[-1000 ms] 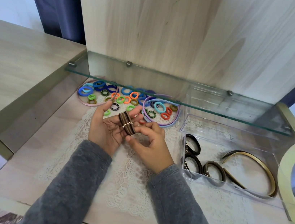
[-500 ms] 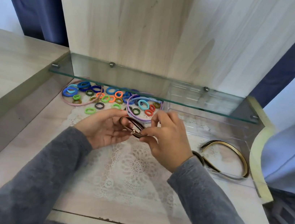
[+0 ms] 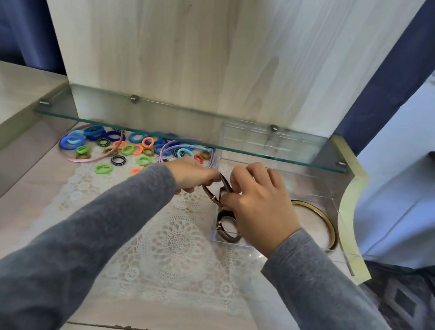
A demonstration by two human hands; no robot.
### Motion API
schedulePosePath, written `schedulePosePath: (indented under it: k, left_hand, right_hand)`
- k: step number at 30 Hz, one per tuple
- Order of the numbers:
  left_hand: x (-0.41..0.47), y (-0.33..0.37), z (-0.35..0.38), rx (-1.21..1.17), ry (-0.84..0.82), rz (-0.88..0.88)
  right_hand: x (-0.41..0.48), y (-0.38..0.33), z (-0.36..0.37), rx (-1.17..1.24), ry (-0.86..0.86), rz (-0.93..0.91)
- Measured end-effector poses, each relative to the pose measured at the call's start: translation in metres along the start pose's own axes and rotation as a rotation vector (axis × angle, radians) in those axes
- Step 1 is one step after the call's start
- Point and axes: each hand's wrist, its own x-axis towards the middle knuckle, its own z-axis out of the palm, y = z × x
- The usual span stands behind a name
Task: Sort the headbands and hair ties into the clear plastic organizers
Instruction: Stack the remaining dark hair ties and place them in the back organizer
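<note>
**Holding thin brown elastic hair ties (image 3: 212,194) at the clear plastic organizer (image 3: 233,244)**

Both hands are on the bundle. The left hand (image 3: 195,174) pinches one end and the right hand (image 3: 258,207) curls round the other, right over the organizer's left wall. Inside lie more dark brown looped ties (image 3: 225,229) and a gold-edged curved headband (image 3: 325,227). Bright loose hair ties (image 3: 129,149) lie scattered under the glass shelf (image 3: 187,132).

Both hands, left (image 3: 195,174) and right (image 3: 259,198), pinch brown hair ties (image 3: 214,192) over the clear organizer (image 3: 344,210) on the worktop (image 3: 23,207).
</note>
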Motion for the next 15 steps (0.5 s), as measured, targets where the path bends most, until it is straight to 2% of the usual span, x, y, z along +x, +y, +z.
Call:
schedulePosePath:
  k: [5,15]
  left_hand:
    - [0.009,0.031,0.013,0.140,-0.019,0.046]
    - [0.022,0.057,0.043,0.438,0.145,0.117]
  right_hand:
    - [-0.018,0.029,0.001,-0.030,-0.038,0.029]
    - [-0.040,0.060,0.017,0.031,-0.158,0.135]
